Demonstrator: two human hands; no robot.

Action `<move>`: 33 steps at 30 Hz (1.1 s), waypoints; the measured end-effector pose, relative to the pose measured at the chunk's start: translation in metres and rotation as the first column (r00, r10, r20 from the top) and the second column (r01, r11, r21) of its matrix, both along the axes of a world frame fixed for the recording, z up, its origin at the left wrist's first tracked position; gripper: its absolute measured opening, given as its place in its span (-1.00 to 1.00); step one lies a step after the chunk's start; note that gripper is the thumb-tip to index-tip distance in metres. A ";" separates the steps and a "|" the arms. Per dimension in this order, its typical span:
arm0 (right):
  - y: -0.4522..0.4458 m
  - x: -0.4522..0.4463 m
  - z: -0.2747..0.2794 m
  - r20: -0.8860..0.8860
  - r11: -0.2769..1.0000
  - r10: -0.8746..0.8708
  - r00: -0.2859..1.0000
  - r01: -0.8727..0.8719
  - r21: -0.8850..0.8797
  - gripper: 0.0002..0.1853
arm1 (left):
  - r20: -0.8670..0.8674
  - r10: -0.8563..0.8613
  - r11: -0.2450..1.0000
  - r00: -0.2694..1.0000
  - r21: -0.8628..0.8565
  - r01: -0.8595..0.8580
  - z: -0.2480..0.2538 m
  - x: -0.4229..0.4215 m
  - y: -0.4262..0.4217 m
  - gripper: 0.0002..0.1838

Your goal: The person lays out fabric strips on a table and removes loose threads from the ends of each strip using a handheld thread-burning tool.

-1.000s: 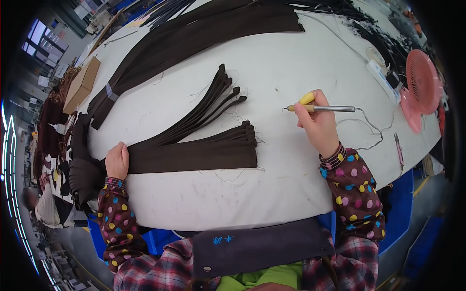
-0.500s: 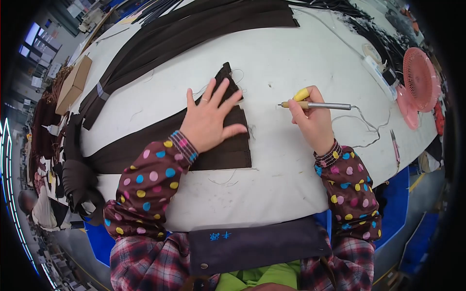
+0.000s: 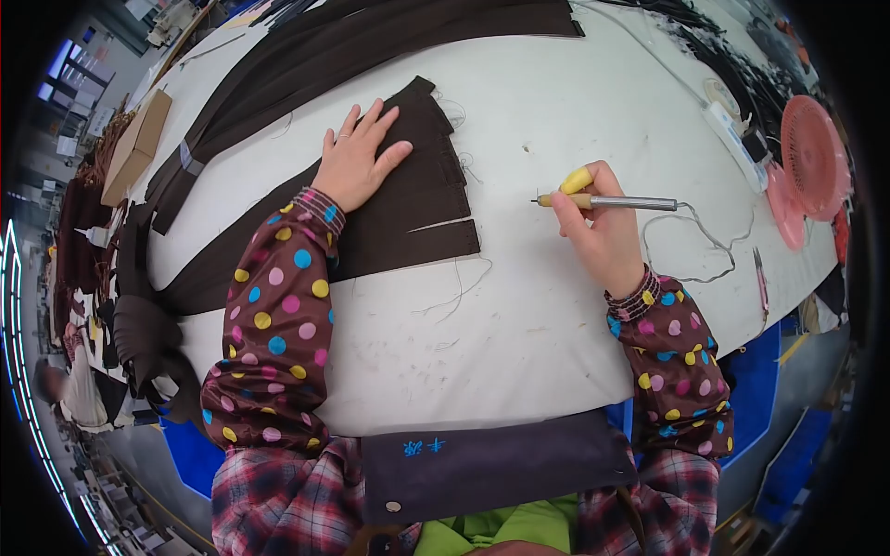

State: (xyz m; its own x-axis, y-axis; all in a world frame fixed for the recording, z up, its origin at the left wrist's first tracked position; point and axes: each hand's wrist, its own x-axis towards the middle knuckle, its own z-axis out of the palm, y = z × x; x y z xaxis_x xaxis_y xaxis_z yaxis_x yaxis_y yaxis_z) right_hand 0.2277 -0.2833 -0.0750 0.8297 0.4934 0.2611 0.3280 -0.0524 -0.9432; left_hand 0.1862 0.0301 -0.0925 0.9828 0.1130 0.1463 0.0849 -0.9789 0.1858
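My left hand (image 3: 360,162) lies flat with fingers spread on dark brown fabric strips (image 3: 408,199), which are fanned out side by side on the white table. Loose threads hang from their cut right ends, and a narrow gap shows between the two nearest strips. In my right hand (image 3: 603,227) is a slim soldering-iron-like pen (image 3: 635,202), with a tan grip, a metal barrel and a thin dark tip pointing left. A wire trails from its back end. One finger of that hand wears a yellow finger cover (image 3: 577,180). The tip is apart from the strips.
A bundle of long dark strips (image 3: 371,42) lies at the back, tied with a band (image 3: 190,159). To the right are a pink fan (image 3: 814,157), a white power strip (image 3: 734,139) and tweezers (image 3: 760,283). A cardboard box (image 3: 136,148) and rolled strips (image 3: 153,347) are at left.
My left hand has moved up and left across the strips. They have shifted away from me and now spread wider, with a gap between two. My right hand has hardly moved.
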 end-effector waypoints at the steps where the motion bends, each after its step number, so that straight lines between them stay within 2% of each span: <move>1: 0.000 0.001 0.000 0.001 1.000 0.006 1.000 -0.006 -0.004 -0.79 | -0.001 0.009 0.994 1.000 -0.106 -0.010 0.000 0.005 0.006 -0.25; 3: -0.001 0.002 -0.002 -0.002 1.000 0.009 1.000 -0.009 -0.014 -0.80 | -0.047 0.008 0.997 0.999 -0.078 -0.011 -0.001 0.006 0.003 -0.26; 6: -0.001 0.002 0.000 -0.003 1.000 -0.006 1.000 0.006 -0.007 -0.80 | 0.066 0.022 0.995 0.998 0.100 -0.028 -0.001 -0.007 -0.011 -0.40; 9: -0.002 0.004 -0.001 -0.009 1.000 -0.017 1.000 0.017 -0.015 -0.80 | 0.278 -0.131 0.990 0.952 0.080 0.113 0.023 -0.031 -0.030 -0.51; 10: -0.002 0.003 -0.001 -0.012 1.000 -0.011 1.000 0.011 -0.008 -0.80 | 0.356 -0.188 0.978 0.916 -0.015 0.207 0.034 -0.043 -0.041 -0.64; 11: -0.001 0.002 -0.001 -0.016 1.000 -0.006 1.000 0.006 -0.001 -0.80 | 0.333 -0.217 0.958 0.917 -0.108 0.266 0.039 -0.053 -0.050 -0.66; 13: -0.001 0.001 0.000 -0.034 1.000 0.023 0.999 -0.023 0.005 -0.82 | 0.163 -0.287 0.936 0.944 -0.162 0.312 0.044 -0.072 -0.074 -0.58; 15: 0.000 -0.003 0.000 -0.068 0.998 0.070 0.995 -0.070 0.005 -0.84 | 0.039 -0.300 0.924 0.953 -0.236 0.301 0.036 -0.081 -0.089 -0.50; 19: 0.002 -0.012 0.009 -0.179 0.985 0.133 0.975 -0.150 -0.085 -0.86 | -0.041 -0.245 0.938 0.969 -0.264 0.226 0.031 -0.077 -0.090 -0.51; 21: 0.004 -0.016 0.012 -0.194 0.962 0.158 0.968 -0.195 -0.192 -0.85 | -0.012 -0.240 0.929 0.971 -0.292 0.226 0.029 -0.077 -0.091 -0.53; 25: 0.011 -0.020 -0.005 -0.107 0.949 0.238 0.965 -0.254 -0.185 -0.81 | 0.030 -0.258 0.932 0.966 -0.256 0.257 0.031 -0.078 -0.091 -0.54; 28: 0.016 -0.023 -0.012 -0.039 0.947 0.257 0.966 -0.260 -0.190 -0.69 | 0.051 -0.260 0.927 0.964 -0.265 0.264 0.030 -0.078 -0.094 -0.57; 31: 0.019 -0.023 -0.015 0.021 0.936 0.288 0.957 -0.277 -0.215 -0.67 | 0.005 -0.234 0.845 0.972 -0.494 0.206 0.023 -0.079 -0.093 -0.61; 33: 0.020 -0.023 -0.010 -0.016 0.921 0.307 0.952 -0.301 -0.246 -0.66 | 0.025 -0.243 0.799 0.970 -0.561 0.215 0.021 -0.078 -0.093 -0.65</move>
